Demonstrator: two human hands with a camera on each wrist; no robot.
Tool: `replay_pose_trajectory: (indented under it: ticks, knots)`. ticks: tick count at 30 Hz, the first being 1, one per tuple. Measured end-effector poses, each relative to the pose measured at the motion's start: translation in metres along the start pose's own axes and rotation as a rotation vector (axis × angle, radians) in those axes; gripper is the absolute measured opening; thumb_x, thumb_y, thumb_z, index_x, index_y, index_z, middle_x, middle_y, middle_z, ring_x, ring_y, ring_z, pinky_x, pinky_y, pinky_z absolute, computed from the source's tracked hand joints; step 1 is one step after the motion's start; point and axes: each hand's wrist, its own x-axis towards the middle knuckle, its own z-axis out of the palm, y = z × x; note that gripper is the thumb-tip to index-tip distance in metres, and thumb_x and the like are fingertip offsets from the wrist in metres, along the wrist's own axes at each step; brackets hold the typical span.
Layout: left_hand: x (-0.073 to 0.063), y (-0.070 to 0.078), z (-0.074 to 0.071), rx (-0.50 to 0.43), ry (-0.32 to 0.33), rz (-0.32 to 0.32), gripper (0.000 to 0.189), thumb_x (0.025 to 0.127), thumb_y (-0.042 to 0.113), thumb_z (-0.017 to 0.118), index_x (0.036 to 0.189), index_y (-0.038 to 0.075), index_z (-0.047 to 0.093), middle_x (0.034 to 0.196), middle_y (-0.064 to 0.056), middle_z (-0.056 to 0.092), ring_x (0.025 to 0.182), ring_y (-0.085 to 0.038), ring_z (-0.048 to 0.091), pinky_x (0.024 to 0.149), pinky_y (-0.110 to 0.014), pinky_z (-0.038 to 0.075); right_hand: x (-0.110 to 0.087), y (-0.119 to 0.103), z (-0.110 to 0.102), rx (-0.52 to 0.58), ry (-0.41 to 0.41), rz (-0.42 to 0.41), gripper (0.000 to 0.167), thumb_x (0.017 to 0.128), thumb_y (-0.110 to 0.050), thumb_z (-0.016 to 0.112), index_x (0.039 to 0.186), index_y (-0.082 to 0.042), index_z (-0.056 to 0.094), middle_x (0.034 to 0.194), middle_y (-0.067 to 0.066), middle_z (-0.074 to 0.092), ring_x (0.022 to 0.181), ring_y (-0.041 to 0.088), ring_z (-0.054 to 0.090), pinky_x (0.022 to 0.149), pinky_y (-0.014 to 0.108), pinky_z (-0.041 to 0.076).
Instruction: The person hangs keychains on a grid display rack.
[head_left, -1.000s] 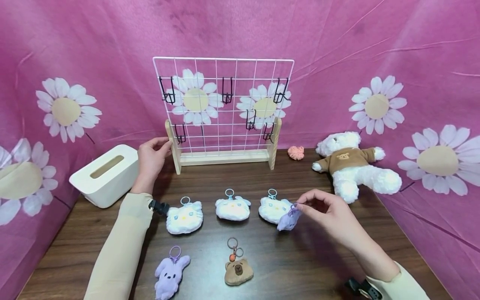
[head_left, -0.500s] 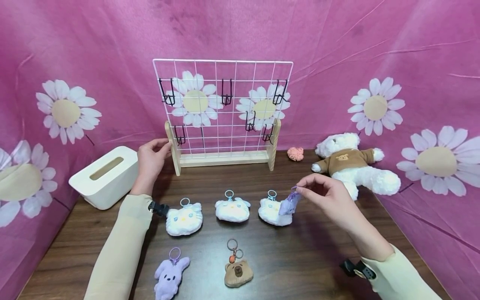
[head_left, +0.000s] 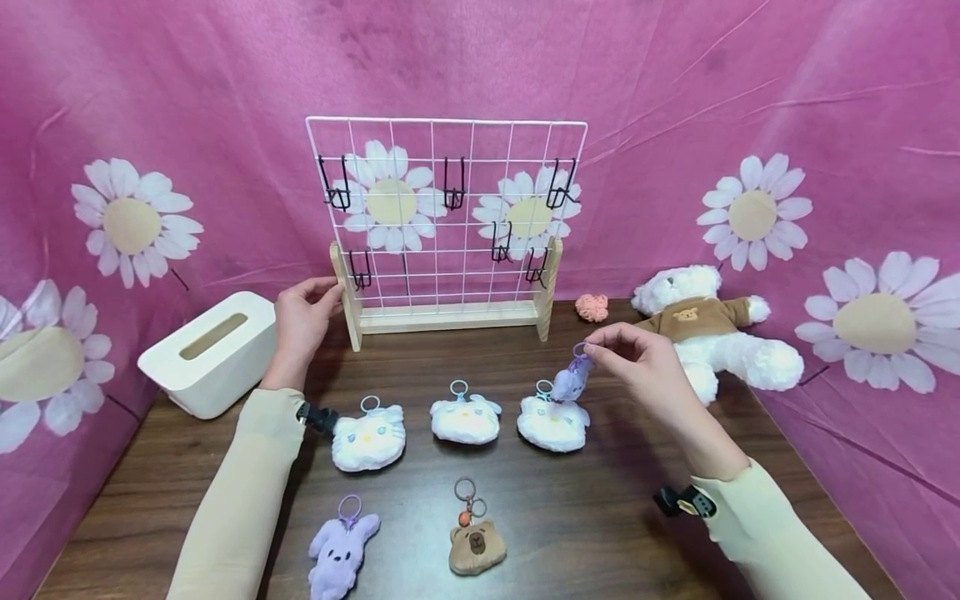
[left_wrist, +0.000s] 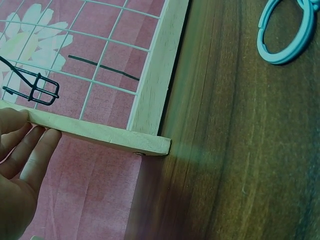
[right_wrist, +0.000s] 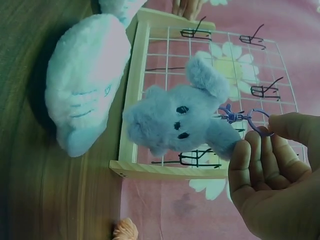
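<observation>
My right hand (head_left: pixel 637 358) pinches the ring of a small purple plush puppy keychain (head_left: pixel 572 382), which hangs over the rightmost white plush cat keychain (head_left: pixel 551 425). In the right wrist view, the puppy (right_wrist: pixel 175 120) dangles in front of the rack, thumb and fingertips on its purple ring (right_wrist: pixel 257 120). My left hand (head_left: pixel 303 321) holds the left wooden post (head_left: pixel 345 296) of a white wire grid rack (head_left: pixel 450 321) by its outer edge. Several black hooks (head_left: pixel 453 196) hang on the grid. In the left wrist view, the fingertips (left_wrist: pixel 47 137) lie against the post.
Two more white plush keychains (head_left: pixel 367 437) lie in the row, with another purple puppy (head_left: pixel 341 554) and a brown capybara keychain (head_left: pixel 477 546) nearer. A white tissue box (head_left: pixel 213 358) stands left. A pink heart (head_left: pixel 592 307) and a white teddy bear (head_left: pixel 697 325) are at the right.
My right hand has lifted the purple puppy keychain up and away from me, toward the rack, past the white cat's face. The left hand has stayed at the post.
</observation>
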Motion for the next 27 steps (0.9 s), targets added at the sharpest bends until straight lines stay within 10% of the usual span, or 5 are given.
replay_pose_trajectory:
  ticks: [18, 27]
  knots:
    - [0.000, -0.002, 0.000, 0.029, 0.003, 0.004, 0.032, 0.108, 0.019, 0.077, 0.128, -0.005, 0.080, 0.102, -0.004, 0.079, 0.080, 0.008, 0.072, 0.077, -0.008, 0.067, 0.053, 0.010, 0.014, 0.045, 0.032, 0.000, 0.024, 0.108, -0.024, 0.078, 0.118, -0.002, 0.081, 0.115, -0.003, 0.078, 0.104, -0.001, 0.067, 0.082, 0.008, 0.058]
    - [-0.003, 0.002, 0.001, 0.037, -0.001, 0.008, 0.031, 0.109, 0.018, 0.076, 0.129, -0.005, 0.080, 0.120, -0.026, 0.079, 0.084, 0.007, 0.073, 0.080, -0.009, 0.068, 0.075, 0.016, 0.022, 0.036, 0.010, 0.030, 0.030, 0.109, -0.029, 0.077, 0.124, -0.003, 0.080, 0.115, 0.006, 0.082, 0.096, 0.001, 0.069, 0.080, 0.011, 0.058]
